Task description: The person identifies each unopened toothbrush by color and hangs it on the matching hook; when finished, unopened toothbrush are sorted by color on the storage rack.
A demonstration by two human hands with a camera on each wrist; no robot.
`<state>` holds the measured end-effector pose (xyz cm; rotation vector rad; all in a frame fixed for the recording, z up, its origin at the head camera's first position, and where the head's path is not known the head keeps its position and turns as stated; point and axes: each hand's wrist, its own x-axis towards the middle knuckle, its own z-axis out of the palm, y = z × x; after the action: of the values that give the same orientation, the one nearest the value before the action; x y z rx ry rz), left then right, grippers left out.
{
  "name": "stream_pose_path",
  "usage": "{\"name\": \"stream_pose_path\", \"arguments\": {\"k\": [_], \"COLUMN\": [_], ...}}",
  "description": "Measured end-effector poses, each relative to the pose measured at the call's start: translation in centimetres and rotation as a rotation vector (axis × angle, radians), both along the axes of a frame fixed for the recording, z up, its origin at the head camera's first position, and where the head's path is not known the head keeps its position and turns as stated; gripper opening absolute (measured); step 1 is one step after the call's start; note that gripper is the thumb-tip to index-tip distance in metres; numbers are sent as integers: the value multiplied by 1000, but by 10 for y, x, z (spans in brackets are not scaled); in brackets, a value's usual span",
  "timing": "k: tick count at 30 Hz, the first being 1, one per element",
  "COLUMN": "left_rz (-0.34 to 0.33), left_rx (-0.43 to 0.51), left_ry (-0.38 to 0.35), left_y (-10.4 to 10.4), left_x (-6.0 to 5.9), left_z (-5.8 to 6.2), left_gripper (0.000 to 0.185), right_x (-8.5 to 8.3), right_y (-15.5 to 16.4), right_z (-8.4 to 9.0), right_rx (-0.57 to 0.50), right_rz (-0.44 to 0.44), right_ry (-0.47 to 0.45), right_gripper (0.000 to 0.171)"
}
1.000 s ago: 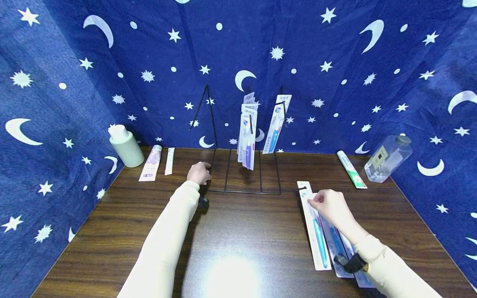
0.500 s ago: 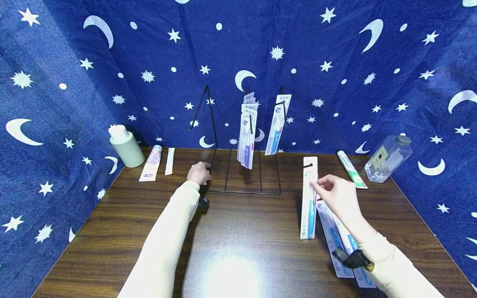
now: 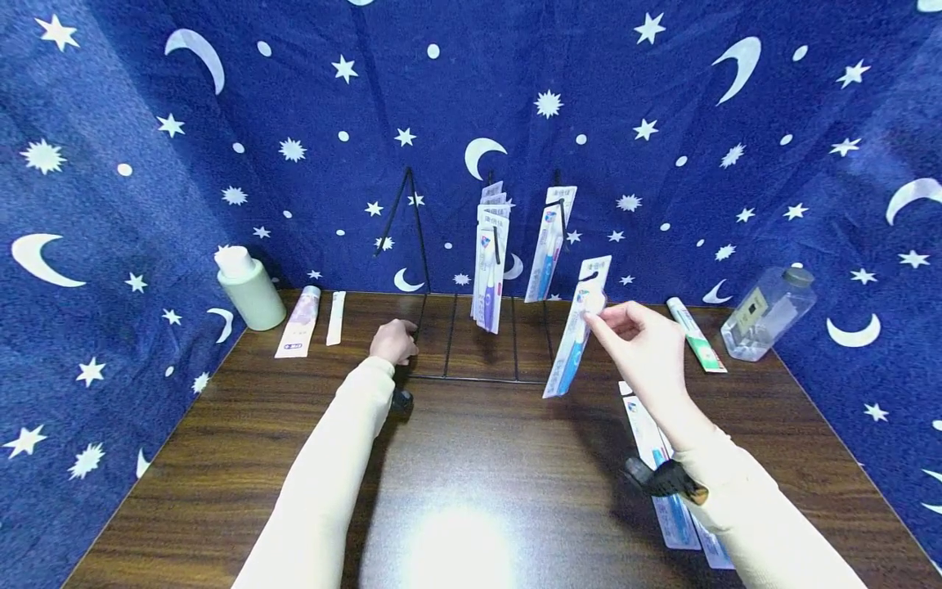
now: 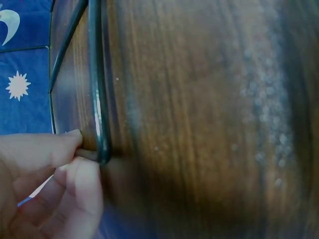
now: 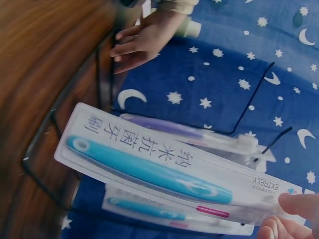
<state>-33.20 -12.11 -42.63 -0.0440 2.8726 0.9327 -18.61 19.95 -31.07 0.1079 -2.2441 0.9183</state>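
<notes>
My right hand [image 3: 642,348] pinches a packaged blue toothbrush [image 3: 576,343] near the upper end of its card, holding it tilted above the table. In the right wrist view the pack [image 5: 149,164] shows its blue handle and printed card, with thumb and fingertips at one end. My left hand [image 3: 395,342] grips the front left corner of a black wire display rack [image 3: 478,379]; in the left wrist view thumb and finger pinch the rack's wire [image 4: 99,99]. Packaged purple toothbrushes [image 3: 489,282] hang on the middle hook. Another blue toothbrush pack [image 3: 546,254] hangs on the right hook.
More toothbrush packs [image 3: 673,515] lie on the table under my right forearm. At the left stand a pale green bottle [image 3: 253,294], a toothpaste tube [image 3: 300,323] and a narrow white packet [image 3: 334,319]. Rightward are a green-white toothpaste tube [image 3: 695,335] and a clear bottle [image 3: 765,315].
My right hand has lifted the blue toothbrush pack off the table and carried it up and leftward toward the rack's right side. The left hand stays on the rack.
</notes>
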Motion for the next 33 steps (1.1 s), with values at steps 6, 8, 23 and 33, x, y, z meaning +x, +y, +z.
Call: {"name": "stream_pose_path", "arguments": {"k": [6, 8, 23, 33], "left_rz": [-5, -7, -6, 1], "left_rx": [-8, -15, 5, 11], "left_ry": [-2, -3, -5, 3], "left_y": [0, 0, -2, -1], "left_x": [-2, -3, -4, 0], "left_z": [-3, -4, -2, -1], "left_gripper": [48, 48, 49, 48], "right_x": [-12, -16, -55, -86], "right_y": [-15, -19, -23, -24], "right_z": [8, 9, 8, 9], "right_rx": [-17, -15, 79, 71], "right_rz": [31, 46, 28, 10], "right_ry": [63, 78, 109, 110], "right_gripper": [17, 17, 18, 21]}}
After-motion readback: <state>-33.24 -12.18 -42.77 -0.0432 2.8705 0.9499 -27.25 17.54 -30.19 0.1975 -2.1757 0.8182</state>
